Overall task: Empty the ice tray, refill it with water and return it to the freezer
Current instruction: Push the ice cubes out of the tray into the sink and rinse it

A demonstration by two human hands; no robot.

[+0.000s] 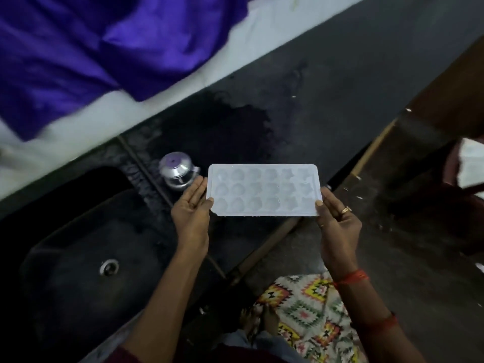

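A white plastic ice tray with several shaped cells is held level above the dark counter's front edge. My left hand grips its left end, thumb on the near corner. My right hand, with a ring on one finger, grips the right end the same way. Whether the cells hold ice or water I cannot tell; they look pale and glossy.
A dark sink with a metal drain lies to the left. A small steel pot stands on the counter just left of the tray. A wet patch darkens the counter. Purple cloth hangs at the back. A patterned mat lies below.
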